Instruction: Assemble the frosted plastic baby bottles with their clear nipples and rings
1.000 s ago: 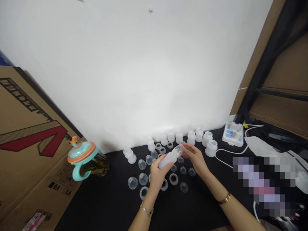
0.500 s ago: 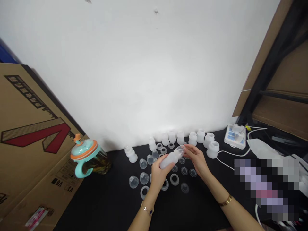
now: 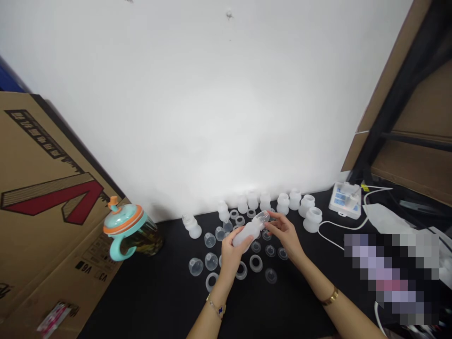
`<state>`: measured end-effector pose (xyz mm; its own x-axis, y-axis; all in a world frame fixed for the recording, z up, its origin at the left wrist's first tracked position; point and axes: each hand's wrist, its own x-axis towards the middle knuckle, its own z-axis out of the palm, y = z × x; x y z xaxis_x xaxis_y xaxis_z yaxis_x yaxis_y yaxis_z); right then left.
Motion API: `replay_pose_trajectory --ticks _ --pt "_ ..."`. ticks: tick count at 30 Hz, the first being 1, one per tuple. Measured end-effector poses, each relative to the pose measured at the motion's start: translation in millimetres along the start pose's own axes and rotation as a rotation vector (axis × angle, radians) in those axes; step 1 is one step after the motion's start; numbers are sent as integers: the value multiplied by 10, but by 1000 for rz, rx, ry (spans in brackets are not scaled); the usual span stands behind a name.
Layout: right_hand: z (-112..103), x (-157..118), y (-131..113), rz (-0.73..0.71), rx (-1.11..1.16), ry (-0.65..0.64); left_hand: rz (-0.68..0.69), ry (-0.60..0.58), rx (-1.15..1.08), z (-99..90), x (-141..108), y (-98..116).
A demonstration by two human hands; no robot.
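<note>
A translucent white bottle [image 3: 245, 235] with a clear cap [image 3: 262, 217] on its top end is held tilted above the black table. My left hand [image 3: 233, 249] is wrapped round the bottle's body. The thumb and fingers of my right hand [image 3: 284, 231] close on the clear cap's edge. Below and around them lie several white rings [image 3: 256, 263], clear domed cups [image 3: 196, 267] and clear discs with nipples [image 3: 271, 275]. Several open white bottles [image 3: 312, 220] stand along the wall, and a capped bottle [image 3: 192, 227] stands at the left.
At the left, a jug [image 3: 136, 230] with a turquoise and orange lid stands by a large cardboard box [image 3: 45, 197]. A white power strip [image 3: 345, 200] with a cable lies at the right, near plastic bags and a blurred-out patch.
The fingers of my right hand have shifted slightly down the clear cap toward the bottle's neck. The bottle has moved a little to the left in my left hand.
</note>
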<state>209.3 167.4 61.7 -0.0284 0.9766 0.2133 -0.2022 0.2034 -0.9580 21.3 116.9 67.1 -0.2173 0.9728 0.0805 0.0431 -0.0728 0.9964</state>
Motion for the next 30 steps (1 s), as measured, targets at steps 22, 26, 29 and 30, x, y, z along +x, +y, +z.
replay_pose_trajectory --ticks 22,26,29,30 --pt "186 -143 40 112 132 -290 -62 -222 -200 76 -35 -11" --pt "158 -128 22 128 131 -260 -58 -244 -200 86 -38 -20" --pt "154 -127 14 125 139 -243 -46 -268 -207 84 -46 -4" --pt "154 -128 11 123 142 -238 -44 -274 -207 82 -48 5"
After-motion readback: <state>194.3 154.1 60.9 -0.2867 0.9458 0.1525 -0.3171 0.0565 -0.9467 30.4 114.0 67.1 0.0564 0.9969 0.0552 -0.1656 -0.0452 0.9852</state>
